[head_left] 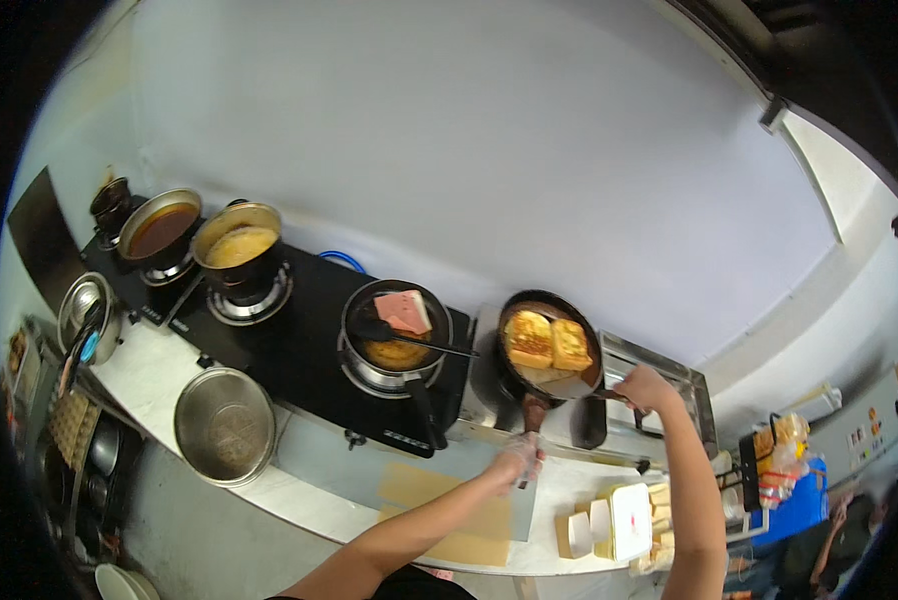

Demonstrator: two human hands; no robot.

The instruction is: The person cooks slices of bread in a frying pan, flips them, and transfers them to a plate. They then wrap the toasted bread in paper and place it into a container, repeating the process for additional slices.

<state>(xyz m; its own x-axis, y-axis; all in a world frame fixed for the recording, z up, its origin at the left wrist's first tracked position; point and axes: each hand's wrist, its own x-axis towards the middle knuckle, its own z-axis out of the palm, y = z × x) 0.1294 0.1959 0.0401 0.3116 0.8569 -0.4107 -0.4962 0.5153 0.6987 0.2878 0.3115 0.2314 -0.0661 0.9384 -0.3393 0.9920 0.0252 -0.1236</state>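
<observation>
My left hand point(520, 459), in a clear plastic glove, grips the brown handle point(535, 412) of a dark frying pan point(506, 307) on the right-hand stove. Two slices of browned, egg-coated bread point(550, 343) lie side by side in that pan. At the pan's right edge, my right hand point(650, 390) is closed around the handle of a turner point(569, 387). Its flat blade appears to rest in the pan near the bread. Left of this pan, another frying pan point(350, 311) holds a pink slice on white bread point(404, 310), something browned, and a black spatula point(419, 343).
A black glass stove point(306, 330) also carries a pot of yellow liquid point(240, 246) and a pan of brown liquid point(164, 231). An empty steel pot point(224, 424) stands on the counter. White tubs and paper boxes point(606, 525) sit at right. Another person point(843, 540) shows at far right.
</observation>
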